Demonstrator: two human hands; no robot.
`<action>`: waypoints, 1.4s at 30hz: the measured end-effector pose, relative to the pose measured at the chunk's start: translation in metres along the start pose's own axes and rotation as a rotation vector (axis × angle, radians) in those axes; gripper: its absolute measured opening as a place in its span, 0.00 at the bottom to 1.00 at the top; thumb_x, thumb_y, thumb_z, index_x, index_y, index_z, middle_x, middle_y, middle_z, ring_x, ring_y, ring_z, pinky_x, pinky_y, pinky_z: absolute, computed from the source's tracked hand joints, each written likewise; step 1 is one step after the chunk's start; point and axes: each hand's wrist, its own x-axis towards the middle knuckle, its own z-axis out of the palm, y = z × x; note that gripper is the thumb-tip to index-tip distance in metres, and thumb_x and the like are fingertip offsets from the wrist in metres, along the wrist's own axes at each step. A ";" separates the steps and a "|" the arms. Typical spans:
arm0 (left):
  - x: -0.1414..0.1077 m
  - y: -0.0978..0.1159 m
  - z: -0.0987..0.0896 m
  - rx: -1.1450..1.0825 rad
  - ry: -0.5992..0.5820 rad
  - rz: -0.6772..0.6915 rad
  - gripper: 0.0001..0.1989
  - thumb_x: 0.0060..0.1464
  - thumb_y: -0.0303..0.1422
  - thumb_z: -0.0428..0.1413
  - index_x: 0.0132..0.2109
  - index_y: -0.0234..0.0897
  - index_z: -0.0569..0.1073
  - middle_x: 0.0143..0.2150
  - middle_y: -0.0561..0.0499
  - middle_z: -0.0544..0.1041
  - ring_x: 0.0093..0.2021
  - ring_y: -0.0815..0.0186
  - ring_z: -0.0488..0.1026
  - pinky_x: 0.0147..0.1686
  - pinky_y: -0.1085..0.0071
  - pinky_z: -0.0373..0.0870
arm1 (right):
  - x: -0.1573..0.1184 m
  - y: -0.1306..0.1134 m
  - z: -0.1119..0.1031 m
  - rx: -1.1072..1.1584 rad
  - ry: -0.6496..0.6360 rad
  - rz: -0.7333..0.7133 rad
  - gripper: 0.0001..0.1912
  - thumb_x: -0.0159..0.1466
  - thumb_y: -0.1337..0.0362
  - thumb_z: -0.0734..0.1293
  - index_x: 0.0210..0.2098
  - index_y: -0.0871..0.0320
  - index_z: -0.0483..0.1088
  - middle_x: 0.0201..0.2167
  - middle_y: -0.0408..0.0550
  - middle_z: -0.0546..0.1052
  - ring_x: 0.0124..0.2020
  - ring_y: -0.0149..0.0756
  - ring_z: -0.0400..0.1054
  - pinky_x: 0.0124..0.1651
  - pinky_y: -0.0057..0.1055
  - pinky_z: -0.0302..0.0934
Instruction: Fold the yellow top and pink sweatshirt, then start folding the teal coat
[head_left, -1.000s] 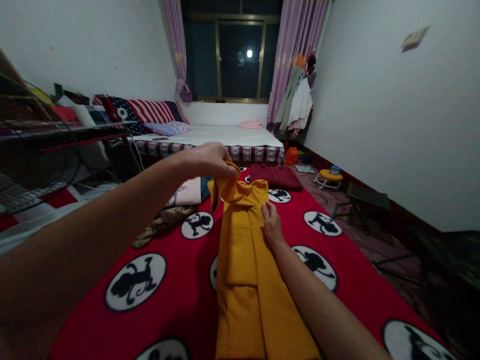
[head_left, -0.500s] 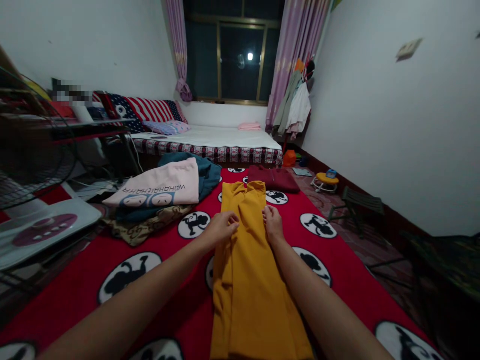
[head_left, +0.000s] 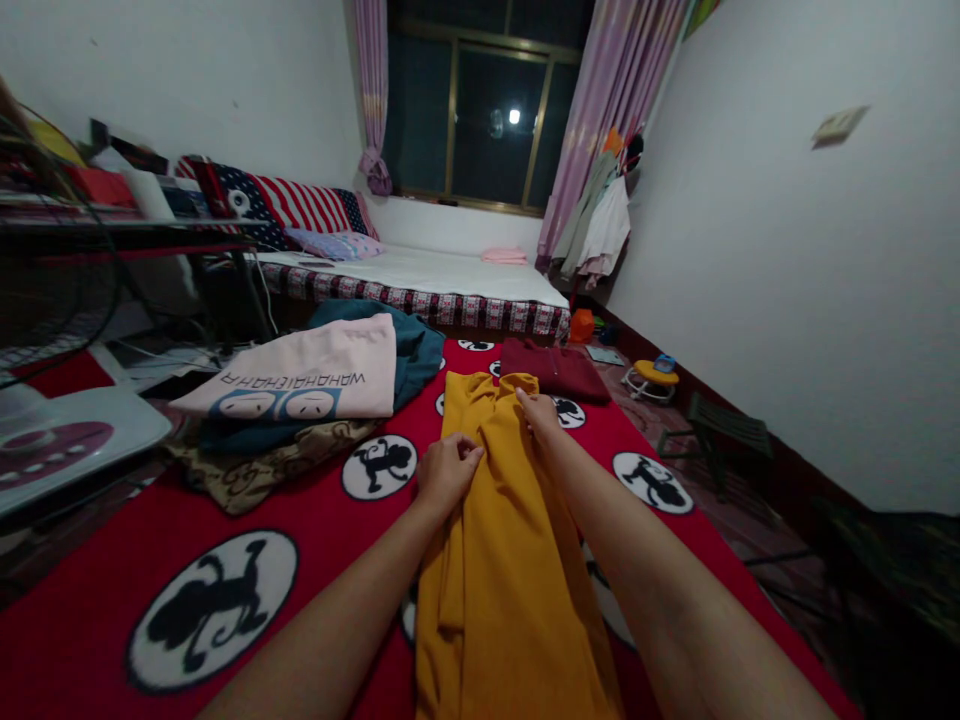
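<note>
Both bare forearms (head_left: 337, 620) reach forward; bare left hand (head_left: 444, 476), fingers (head_left: 459, 441) curled; bare right hand (head_left: 540, 416) nearer the surface's (head_left: 322, 540) far edge.

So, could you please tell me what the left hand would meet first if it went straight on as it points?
Probably the yellow garment, whose folds lie right at the left hand's fingertips; beyond them, roughly in line, is the right hand, though height is hard to judge.

The garment (head_left: 525, 560) lies on the blanket (head_left: 322, 540), a clothes heap (head_left: 330, 355) to its left; a folded bundle (head_left: 559, 370) sits beyond, rightward. Behind them stands the bed (head_left: 420, 268).
</note>
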 end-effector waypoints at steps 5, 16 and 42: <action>0.001 -0.004 0.002 0.067 0.039 -0.011 0.09 0.50 0.39 0.59 0.37 0.41 0.78 0.34 0.51 0.80 0.37 0.60 0.76 0.31 0.71 0.63 | 0.016 0.001 0.008 -0.088 0.038 -0.096 0.09 0.51 0.60 0.67 0.23 0.60 0.73 0.18 0.42 0.73 0.23 0.33 0.66 0.28 0.25 0.58; -0.003 -0.009 0.004 -0.006 0.157 0.000 0.04 0.51 0.34 0.58 0.32 0.39 0.74 0.32 0.51 0.78 0.34 0.63 0.74 0.30 0.72 0.63 | 0.008 0.015 -0.003 -0.382 0.212 -0.200 0.16 0.59 0.62 0.62 0.43 0.60 0.74 0.38 0.53 0.78 0.40 0.43 0.70 0.44 0.34 0.60; -0.113 -0.022 -0.087 -0.064 -0.613 0.983 0.06 0.54 0.30 0.60 0.39 0.45 0.79 0.48 0.48 0.72 0.53 0.60 0.64 0.52 0.64 0.64 | -0.264 0.056 -0.146 -0.358 -0.472 -0.926 0.15 0.64 0.69 0.64 0.47 0.46 0.73 0.57 0.50 0.66 0.57 0.41 0.63 0.55 0.42 0.63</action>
